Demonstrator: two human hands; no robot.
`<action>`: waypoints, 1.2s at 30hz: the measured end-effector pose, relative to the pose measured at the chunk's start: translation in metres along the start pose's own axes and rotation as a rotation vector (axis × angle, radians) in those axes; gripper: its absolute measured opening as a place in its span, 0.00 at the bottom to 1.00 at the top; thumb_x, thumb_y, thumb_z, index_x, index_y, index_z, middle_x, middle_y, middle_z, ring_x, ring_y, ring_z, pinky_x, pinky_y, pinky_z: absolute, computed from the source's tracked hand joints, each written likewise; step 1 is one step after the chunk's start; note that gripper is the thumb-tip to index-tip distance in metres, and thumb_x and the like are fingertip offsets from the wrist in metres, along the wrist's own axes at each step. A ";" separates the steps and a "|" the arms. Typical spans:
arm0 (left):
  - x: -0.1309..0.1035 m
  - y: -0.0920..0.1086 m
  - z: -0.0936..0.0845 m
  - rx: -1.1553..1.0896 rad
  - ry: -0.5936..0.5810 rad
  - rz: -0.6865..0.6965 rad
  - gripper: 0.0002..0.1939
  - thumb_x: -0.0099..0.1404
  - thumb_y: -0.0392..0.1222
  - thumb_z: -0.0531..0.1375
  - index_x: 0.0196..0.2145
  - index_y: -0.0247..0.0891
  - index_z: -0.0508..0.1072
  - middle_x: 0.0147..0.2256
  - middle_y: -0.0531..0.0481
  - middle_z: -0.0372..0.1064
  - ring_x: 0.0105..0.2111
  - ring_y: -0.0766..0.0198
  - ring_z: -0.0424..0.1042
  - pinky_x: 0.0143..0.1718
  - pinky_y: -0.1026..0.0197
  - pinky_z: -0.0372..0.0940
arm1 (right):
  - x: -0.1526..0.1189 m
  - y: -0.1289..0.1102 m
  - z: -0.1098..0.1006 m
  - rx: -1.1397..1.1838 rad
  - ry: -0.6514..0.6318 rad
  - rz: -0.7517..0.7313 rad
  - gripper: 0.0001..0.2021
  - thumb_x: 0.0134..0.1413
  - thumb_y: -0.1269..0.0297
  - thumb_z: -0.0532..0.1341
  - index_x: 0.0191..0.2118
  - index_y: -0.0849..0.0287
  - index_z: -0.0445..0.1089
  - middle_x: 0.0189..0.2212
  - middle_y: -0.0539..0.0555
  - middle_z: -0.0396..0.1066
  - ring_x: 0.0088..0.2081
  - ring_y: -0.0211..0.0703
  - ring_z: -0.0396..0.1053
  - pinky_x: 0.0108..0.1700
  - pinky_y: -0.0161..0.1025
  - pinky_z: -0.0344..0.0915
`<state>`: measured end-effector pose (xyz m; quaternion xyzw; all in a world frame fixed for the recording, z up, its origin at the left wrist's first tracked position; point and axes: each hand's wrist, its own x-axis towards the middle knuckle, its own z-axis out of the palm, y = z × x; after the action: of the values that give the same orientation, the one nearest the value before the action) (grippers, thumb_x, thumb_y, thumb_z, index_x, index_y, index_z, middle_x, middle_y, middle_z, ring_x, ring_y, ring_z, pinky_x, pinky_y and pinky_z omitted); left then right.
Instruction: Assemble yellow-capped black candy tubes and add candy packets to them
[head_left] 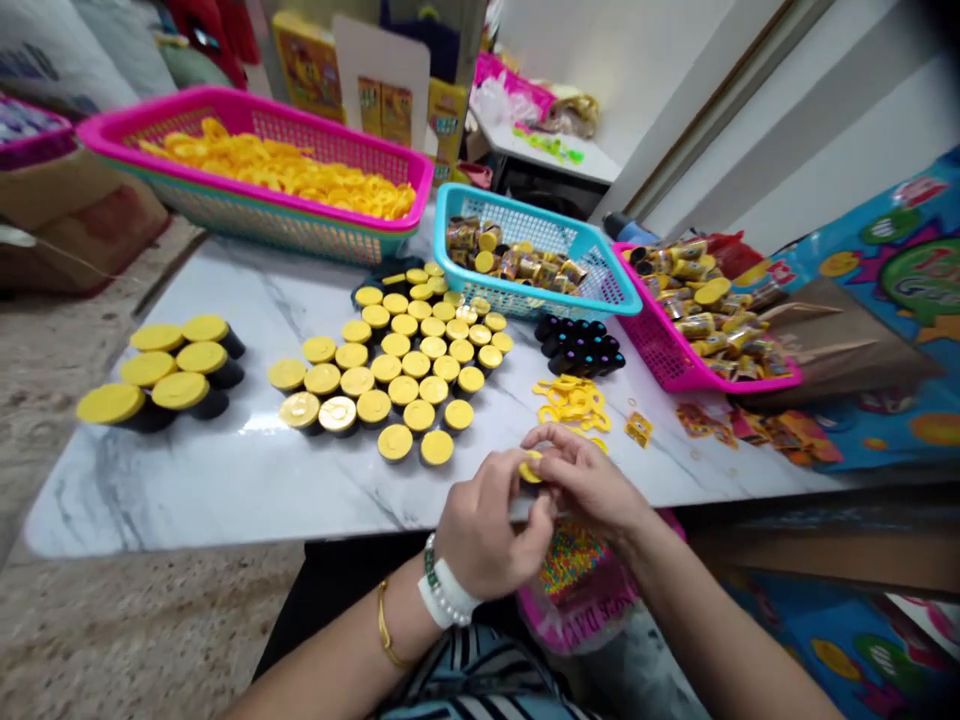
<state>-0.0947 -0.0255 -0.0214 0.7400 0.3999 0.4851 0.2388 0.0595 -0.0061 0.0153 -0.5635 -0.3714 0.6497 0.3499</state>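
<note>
Currently | left hand (487,530) and right hand (596,490) pinch one yellow-topped piece (531,466) near tabletop (255,500) edge | step: apparent fingertip handling | next move likely needs steady hold

Capital letters "DAY" on the pink container (577,638) at your lap, the letters before them unclear, lettering on the blue packaging (862,250) to your right not fully legible, print on the yellow box (307,66) behind your worktop (247,480) too blurred to read
</note>
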 end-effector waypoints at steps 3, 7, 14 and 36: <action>-0.006 -0.002 -0.005 -0.003 0.071 0.113 0.13 0.59 0.32 0.59 0.43 0.38 0.64 0.29 0.52 0.66 0.26 0.66 0.68 0.26 0.65 0.63 | 0.009 0.002 0.024 -0.019 0.128 -0.135 0.14 0.44 0.61 0.68 0.35 0.57 0.64 0.14 0.37 0.60 0.14 0.29 0.59 0.19 0.27 0.57; -0.003 -0.003 -0.006 0.006 0.096 0.044 0.08 0.60 0.33 0.59 0.38 0.39 0.65 0.26 0.55 0.61 0.22 0.68 0.64 0.24 0.66 0.61 | 0.028 -0.004 0.046 -0.063 0.125 -0.249 0.14 0.47 0.57 0.66 0.37 0.58 0.65 0.16 0.40 0.63 0.16 0.29 0.57 0.19 0.28 0.53; 0.003 0.000 0.000 0.091 0.001 -0.039 0.04 0.65 0.36 0.56 0.39 0.38 0.68 0.27 0.53 0.65 0.24 0.66 0.66 0.27 0.64 0.62 | 0.015 0.002 0.001 -0.680 0.473 -0.699 0.10 0.60 0.59 0.58 0.41 0.58 0.73 0.28 0.52 0.73 0.28 0.39 0.69 0.34 0.38 0.66; 0.158 -0.021 0.105 0.424 -0.132 -0.375 0.13 0.59 0.47 0.63 0.38 0.35 0.73 0.40 0.41 0.71 0.42 0.53 0.71 0.45 0.56 0.64 | -0.020 0.056 -0.042 -1.140 0.729 -0.818 0.16 0.57 0.57 0.64 0.47 0.60 0.71 0.40 0.61 0.70 0.44 0.55 0.66 0.47 0.52 0.66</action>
<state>0.0263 0.1201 0.0022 0.7165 0.6059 0.2888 0.1899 0.1018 -0.0470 -0.0278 -0.6521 -0.6867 -0.0464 0.3178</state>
